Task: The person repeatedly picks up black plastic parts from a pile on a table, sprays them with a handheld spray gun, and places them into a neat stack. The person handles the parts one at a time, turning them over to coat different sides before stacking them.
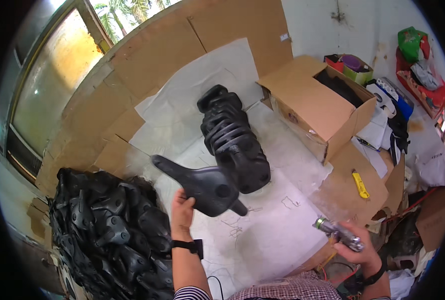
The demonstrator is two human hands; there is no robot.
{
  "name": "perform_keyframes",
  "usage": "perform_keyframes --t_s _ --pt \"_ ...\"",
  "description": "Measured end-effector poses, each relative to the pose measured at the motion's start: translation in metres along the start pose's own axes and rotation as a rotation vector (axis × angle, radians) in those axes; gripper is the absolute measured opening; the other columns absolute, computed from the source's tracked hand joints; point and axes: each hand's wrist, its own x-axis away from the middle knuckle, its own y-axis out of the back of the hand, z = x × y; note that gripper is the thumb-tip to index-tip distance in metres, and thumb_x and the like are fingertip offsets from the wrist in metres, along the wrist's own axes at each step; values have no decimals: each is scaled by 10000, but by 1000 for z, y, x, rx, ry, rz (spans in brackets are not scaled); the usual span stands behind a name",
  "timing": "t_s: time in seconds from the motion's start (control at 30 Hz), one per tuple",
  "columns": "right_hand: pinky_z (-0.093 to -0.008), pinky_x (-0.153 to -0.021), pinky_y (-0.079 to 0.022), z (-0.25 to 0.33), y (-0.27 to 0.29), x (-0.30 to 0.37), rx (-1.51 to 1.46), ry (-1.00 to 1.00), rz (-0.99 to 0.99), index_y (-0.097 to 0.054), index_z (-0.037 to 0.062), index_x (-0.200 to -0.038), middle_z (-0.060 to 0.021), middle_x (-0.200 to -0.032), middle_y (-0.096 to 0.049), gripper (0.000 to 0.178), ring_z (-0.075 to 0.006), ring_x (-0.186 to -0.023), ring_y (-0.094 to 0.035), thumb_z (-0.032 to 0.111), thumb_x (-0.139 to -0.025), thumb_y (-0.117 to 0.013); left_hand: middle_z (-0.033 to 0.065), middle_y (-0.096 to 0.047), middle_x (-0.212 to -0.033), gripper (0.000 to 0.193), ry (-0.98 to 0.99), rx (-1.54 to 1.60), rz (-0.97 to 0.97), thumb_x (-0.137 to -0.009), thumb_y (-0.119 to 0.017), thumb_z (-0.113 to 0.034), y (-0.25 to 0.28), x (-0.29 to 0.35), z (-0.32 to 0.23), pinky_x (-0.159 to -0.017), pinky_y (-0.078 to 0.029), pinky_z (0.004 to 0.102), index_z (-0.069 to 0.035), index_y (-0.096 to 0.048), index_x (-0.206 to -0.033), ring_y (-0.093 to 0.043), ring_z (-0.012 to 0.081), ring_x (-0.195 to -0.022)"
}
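My left hand (182, 214), wearing a dark wristband, grips the near edge of a black moulded plastic part (205, 184). The part has a long tapering arm, a broad body with a round recess, and a short stub; it is held over the white paper (270, 232). At the lower right, my right hand (358, 249) is wrapped round a silver cylindrical tool (327, 226) with a green ring near one end. Just beyond the held part, similar black parts (230, 137) lie overlapped in a row on the paper.
A large heap of black parts (110, 225) sits at the left. An opened cardboard box (310, 102) with dark contents stands at the back right. Near it lies a yellow utility knife (360, 184). Bags and clutter fill the right side; cardboard sheets (167, 55) line the back.
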Motion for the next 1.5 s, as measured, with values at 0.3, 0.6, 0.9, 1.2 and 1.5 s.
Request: perform_keyframes --t_s 0.3,0.6,0.9,1.2,1.5 --pt "-258 -735 -493 -50 -9 4 73 -150 77 -594 7 -1167 -35 -882 -652 483 -100 -799 -605 178 -754 -777 98 -601 -1089 598 224 -449 43 -637 -835 -66 -44 -67 110 -897 -470 323 -2 -520 -1142 -589 198 -991" --pt "-295 -780 -477 -53 -31 1 81 -192 152 -525 -2 -1261 -61 -968 -634 547 -136 -884 -584 132 -775 -735 86 -631 -1014 605 221 -681 175 -589 -859 -153 -67 -34 106 -868 -475 335 -20 -553 -1094 -593 195 -944" --pt "-263 -705 -498 -59 -52 -3 180 11 276 -584 42 -1189 -58 -858 -652 475 -123 -754 -613 223 -784 -754 101 -575 -1041 581 -508 -1229 -172 -495 -912 -136 -26 50 -128 -764 -489 335 2 -596 -963 -569 192 -873" --pt "-281 -713 -497 -6 -28 -8 111 138 134 -567 29 -1200 -86 -872 -645 485 -159 -758 -614 217 -788 -739 60 -595 -986 343 -826 -338 -791 -881 -577 -386 150 79 -253 -710 -428 310 -90 -526 -1047 -553 192 -834" --pt "-266 -695 -484 13 -24 4 181 -42 78 -568 11 -1191 -74 -894 -643 460 -140 -772 -602 155 -780 -715 116 -609 -1025 486 368 -48 -574 -800 -667 -88 55 24 79 -690 -503 334 -28 -484 -1247 -615 273 -796"
